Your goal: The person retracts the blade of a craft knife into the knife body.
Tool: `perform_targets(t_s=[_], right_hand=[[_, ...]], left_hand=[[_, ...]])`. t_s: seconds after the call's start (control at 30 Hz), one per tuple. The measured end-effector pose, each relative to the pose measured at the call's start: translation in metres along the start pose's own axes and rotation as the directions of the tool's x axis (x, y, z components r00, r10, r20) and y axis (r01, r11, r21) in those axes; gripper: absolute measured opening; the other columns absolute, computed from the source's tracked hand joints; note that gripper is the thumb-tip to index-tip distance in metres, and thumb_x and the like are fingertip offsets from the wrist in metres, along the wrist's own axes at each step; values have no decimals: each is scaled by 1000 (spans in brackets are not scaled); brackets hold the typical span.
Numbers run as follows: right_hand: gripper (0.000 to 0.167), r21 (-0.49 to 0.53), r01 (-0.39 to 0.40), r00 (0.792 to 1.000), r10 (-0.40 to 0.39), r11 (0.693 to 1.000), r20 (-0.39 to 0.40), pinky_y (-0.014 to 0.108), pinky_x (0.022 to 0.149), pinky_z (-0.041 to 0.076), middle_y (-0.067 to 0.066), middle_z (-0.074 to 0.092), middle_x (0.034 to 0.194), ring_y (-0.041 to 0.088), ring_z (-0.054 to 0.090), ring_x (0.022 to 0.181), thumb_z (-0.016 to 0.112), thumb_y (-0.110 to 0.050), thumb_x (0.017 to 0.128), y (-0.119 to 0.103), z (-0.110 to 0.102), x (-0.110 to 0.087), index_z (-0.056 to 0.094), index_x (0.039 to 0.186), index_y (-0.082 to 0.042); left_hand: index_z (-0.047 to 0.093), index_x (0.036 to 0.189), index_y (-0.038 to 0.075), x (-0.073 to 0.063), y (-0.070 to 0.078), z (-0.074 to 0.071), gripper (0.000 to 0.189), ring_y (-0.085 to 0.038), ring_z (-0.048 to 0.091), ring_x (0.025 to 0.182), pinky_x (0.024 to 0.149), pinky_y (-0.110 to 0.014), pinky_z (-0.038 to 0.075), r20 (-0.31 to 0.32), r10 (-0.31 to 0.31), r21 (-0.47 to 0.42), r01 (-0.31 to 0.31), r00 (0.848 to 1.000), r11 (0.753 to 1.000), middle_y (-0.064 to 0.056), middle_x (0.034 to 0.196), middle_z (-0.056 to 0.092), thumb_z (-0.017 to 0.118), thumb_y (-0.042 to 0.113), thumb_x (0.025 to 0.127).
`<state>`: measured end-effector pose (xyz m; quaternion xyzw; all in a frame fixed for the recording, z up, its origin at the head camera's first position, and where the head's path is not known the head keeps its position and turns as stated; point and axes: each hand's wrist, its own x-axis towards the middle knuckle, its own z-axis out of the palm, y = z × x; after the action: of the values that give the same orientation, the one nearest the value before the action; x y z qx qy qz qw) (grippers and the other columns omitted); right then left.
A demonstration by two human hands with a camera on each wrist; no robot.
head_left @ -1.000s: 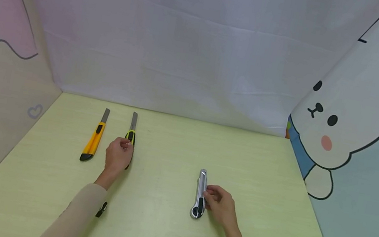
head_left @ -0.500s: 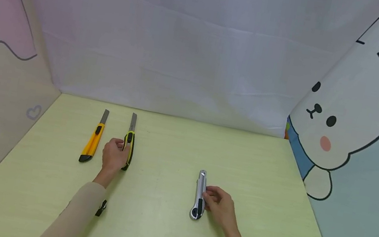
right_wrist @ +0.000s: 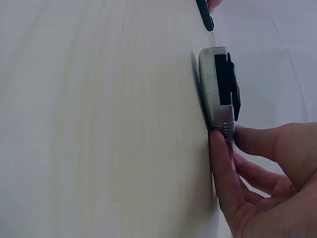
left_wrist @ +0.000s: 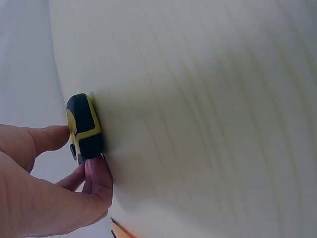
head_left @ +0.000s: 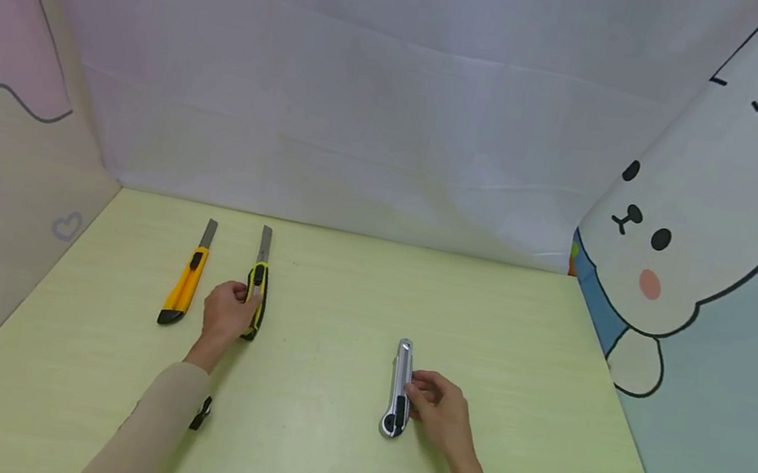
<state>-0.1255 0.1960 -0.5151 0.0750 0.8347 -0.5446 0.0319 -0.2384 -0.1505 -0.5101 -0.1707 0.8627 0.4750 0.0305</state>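
Left hand (head_left: pixel 228 316): thumb and fingers pinch the black-and-yellow knife (head_left: pixel 259 280) by its handle, parted only by its body, probably to keep them behind the blade (head_left: pixel 265 243).
Right hand (head_left: pixel 443 414): thumb and fingers pinch one side of the silver knife (head_left: pixel 401 377), perhaps to steady it.
Black-and-yellow knife: 2 o'clock from the left hand.
Silver knife: 10 o'clock from the right.
Orange knife (head_left: pixel 185 283): untouched on the table (head_left: pixel 339 289), tip toward 1.

Black-yellow cutter (head_left: pixel 259 275), blade extended, silver cutter (head_left: pixel 398 384), blade retracted, well apart, both pointing away
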Motion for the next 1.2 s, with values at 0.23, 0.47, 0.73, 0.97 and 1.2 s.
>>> perform_targets(t_s=[0.23,0.47,0.73,0.97,1.2], right_hand=[[24,-5,-9,1000,9,1000,-6,29,65,60,13,70,98,22,70,83,70,1,95,-1,1,0,68,119,5],[24,6,5,1000,-5,1000,-7,31,65,60,15,71,98,22,70,82,70,0,95,-2,2,-2,68,118,7],[24,-1,5,1000,-5,1000,-8,30,64,60,15,71,98,22,70,81,70,0,95,-3,2,-2,68,118,7],[24,1,8,1000,-8,1000,-4,32,64,60,15,70,98,25,70,83,70,-1,96,-6,1,-4,67,118,8],[23,-6,-7,1000,7,1000,-9,31,64,60,13,70,97,22,69,81,70,-1,96,-6,2,-4,68,117,7]], left_hand=[[54,134,-14,3,4,-3,44,-39,63,106,90,-46,56,54,-20,30,18,998,999,-30,124,61,60,17,103],[54,134,-14,5,1,-3,43,-39,63,106,89,-46,56,60,-4,29,3,998,1000,-30,123,61,61,15,102],[55,133,-13,4,4,-3,44,-40,65,108,87,-44,57,64,-33,12,32,997,999,-30,124,63,63,16,100],[54,133,-12,1,8,-4,45,-40,65,107,88,-45,56,66,-52,8,52,996,999,-29,124,63,64,16,99],[54,135,-11,2,8,-4,47,-40,64,111,91,-46,56,76,-68,5,68,995,998,-29,127,62,65,16,98]])
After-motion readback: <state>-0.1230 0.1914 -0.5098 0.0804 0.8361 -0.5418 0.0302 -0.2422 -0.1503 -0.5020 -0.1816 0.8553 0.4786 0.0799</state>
